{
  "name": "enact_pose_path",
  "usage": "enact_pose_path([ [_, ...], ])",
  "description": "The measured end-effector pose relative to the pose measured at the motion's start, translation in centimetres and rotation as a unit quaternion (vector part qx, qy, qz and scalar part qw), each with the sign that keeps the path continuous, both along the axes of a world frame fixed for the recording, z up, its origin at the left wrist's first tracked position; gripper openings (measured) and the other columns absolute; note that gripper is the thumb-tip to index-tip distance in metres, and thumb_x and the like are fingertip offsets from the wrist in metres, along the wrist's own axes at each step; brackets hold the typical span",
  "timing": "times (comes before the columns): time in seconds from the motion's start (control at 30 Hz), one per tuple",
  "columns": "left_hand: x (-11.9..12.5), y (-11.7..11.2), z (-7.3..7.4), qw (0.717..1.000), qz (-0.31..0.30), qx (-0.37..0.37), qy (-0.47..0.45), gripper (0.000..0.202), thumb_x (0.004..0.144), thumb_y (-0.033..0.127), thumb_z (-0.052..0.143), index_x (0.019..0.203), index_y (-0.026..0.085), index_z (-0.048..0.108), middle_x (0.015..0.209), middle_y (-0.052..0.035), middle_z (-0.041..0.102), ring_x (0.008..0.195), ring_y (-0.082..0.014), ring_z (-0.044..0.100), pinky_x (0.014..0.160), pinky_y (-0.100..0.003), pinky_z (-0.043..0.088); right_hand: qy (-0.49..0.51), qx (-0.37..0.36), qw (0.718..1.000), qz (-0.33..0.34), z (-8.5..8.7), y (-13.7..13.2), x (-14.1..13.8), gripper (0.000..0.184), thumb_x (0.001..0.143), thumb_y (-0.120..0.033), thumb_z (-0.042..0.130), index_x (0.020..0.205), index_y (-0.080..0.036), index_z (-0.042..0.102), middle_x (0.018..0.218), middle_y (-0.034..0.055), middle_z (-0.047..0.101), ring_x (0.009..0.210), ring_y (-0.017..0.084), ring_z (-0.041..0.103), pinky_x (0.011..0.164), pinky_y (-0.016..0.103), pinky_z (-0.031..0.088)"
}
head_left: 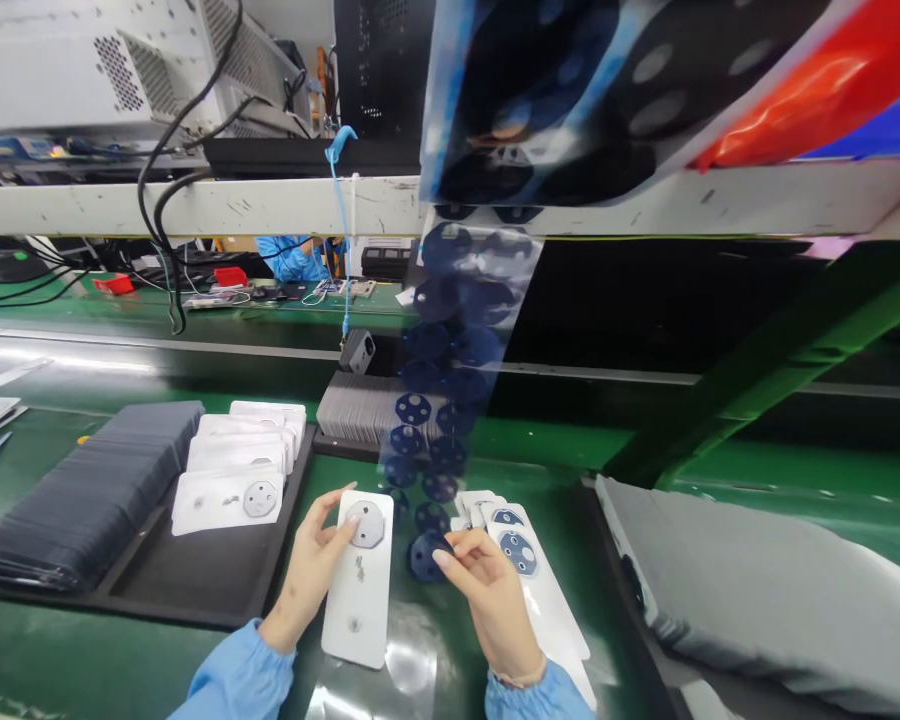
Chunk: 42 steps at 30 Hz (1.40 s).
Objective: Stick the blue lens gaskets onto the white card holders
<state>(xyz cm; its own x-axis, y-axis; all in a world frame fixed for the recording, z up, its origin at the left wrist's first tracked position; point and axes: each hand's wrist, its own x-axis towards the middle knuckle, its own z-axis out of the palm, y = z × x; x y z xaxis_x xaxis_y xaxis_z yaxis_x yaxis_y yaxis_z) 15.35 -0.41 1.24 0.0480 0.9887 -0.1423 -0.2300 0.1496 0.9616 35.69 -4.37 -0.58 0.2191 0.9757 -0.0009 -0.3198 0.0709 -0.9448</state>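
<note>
My left hand grips a white phone back cover by its left edge, thumb near the round camera cutout at its top. My right hand pinches a dark blue round sticker at the lower end of a long clear strip of several such stickers, which hangs down from above. The sticker sits just right of the cover's camera cutout. Under my right hand lie more white covers, fanned out, with blue stickers on their camera areas.
A black tray at the left holds a stack of white covers and a row of dark sheets. A grey tray lies at the right. A green conveyor belt runs behind; beyond it another person's blue sleeve.
</note>
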Motion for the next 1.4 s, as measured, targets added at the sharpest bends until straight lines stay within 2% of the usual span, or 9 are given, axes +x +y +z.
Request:
enact_pose_path([
  [0.07,0.4,-0.7,0.2,0.999,0.008,0.032,0.025,0.044,0.079,0.038,0.071,0.117,0.023,0.054,0.136,-0.0121,0.056,0.077,-0.0185,0.070,0.061,-0.027,0.057,-0.004,0.004,1.000,-0.023,-0.6,0.1,-0.6,0.033,0.066,-0.033,0.084,0.069,-0.021,0.053,0.081,0.0005,0.060,0.077,0.016,0.059,0.070,0.026,0.051],
  [0.17,1.1,-1.5,0.3,0.999,0.003,0.033,0.036,0.044,0.080,0.040,0.069,0.115,0.020,0.052,0.119,-0.0129,0.067,0.082,-0.0216,0.071,0.065,-0.028,0.057,-0.004,0.021,0.999,-0.035,-0.8,0.0,-1.5,0.034,0.068,-0.030,0.083,0.082,-0.024,0.052,0.079,-0.0021,0.060,0.072,0.013,0.059,0.069,0.024,0.051],
  [0.23,1.4,-1.8,0.1,0.999,-0.024,0.015,0.035,0.047,0.081,0.041,0.068,0.118,0.019,0.049,0.107,-0.0124,0.072,0.082,-0.0229,0.071,0.063,-0.027,0.056,-0.013,0.028,0.999,-0.031,-0.5,-0.2,-1.8,0.039,0.070,-0.028,0.082,0.094,-0.026,0.051,0.078,-0.0032,0.061,0.068,0.013,0.059,0.068,0.025,0.052],
  [0.3,1.7,-2.0,-0.3,0.998,-0.061,0.001,0.027,0.048,0.083,0.040,0.067,0.121,0.018,0.047,0.104,-0.0120,0.072,0.083,-0.0231,0.071,0.062,-0.027,0.055,-0.048,0.022,0.999,-0.016,-0.2,-0.4,-2.0,0.039,0.071,-0.030,0.081,0.100,-0.025,0.055,0.076,-0.0015,0.063,0.067,0.014,0.060,0.067,0.027,0.052],
  [0.43,1.8,-2.2,-1.0,0.992,-0.123,-0.011,-0.005,0.047,0.085,0.038,0.065,0.123,0.019,0.046,0.107,-0.0113,0.072,0.086,-0.0217,0.070,0.068,-0.026,0.054,-0.139,0.004,0.990,0.010,0.1,-0.4,-2.1,0.022,0.074,-0.036,0.077,0.083,-0.019,0.067,0.074,0.0037,0.066,0.068,0.018,0.061,0.065,0.029,0.052],
  [0.6,1.9,-2.4,-0.8,0.988,-0.149,-0.022,-0.011,0.051,0.084,0.040,0.066,0.125,0.018,0.046,0.107,-0.0127,0.071,0.081,-0.0214,0.070,0.066,-0.026,0.052,-0.179,0.005,0.984,-0.010,-0.2,-0.4,-2.2,0.020,0.075,-0.037,0.075,0.080,-0.019,0.068,0.072,0.0036,0.067,0.066,0.018,0.061,0.063,0.030,0.052],
  [0.8,2.0,-2.6,-0.3,0.987,-0.156,-0.022,-0.017,0.053,0.084,0.042,0.065,0.127,0.018,0.047,0.108,-0.0138,0.071,0.085,-0.0231,0.070,0.070,-0.028,0.053,-0.192,0.011,0.981,-0.014,-0.4,-0.5,-2.2,0.017,0.077,-0.035,0.074,0.080,-0.020,0.068,0.074,0.0035,0.068,0.066,0.018,0.061,0.062,0.029,0.051],
  [0.97,1.8,-2.7,-0.4,0.986,-0.164,-0.023,-0.027,0.052,0.085,0.039,0.065,0.129,0.018,0.047,0.111,-0.0135,0.071,0.090,-0.0236,0.069,0.075,-0.030,0.053,-0.196,0.016,0.980,-0.015,-0.3,-0.5,-2.3,0.015,0.076,-0.034,0.074,0.079,-0.020,0.068,0.073,0.0027,0.067,0.065,0.017,0.060,0.061,0.028,0.049],
  [1.4,1.8,-2.6,-0.4,0.986,-0.162,-0.035,-0.035,0.051,0.084,0.036,0.066,0.130,0.018,0.051,0.110,-0.0116,0.072,0.087,-0.0215,0.068,0.073,-0.027,0.052,-0.199,0.012,0.980,-0.005,-0.6,-0.5,-2.3,0.016,0.077,-0.035,0.074,0.081,-0.020,0.069,0.074,0.0037,0.067,0.065,0.018,0.060,0.060,0.029,0.050],
])
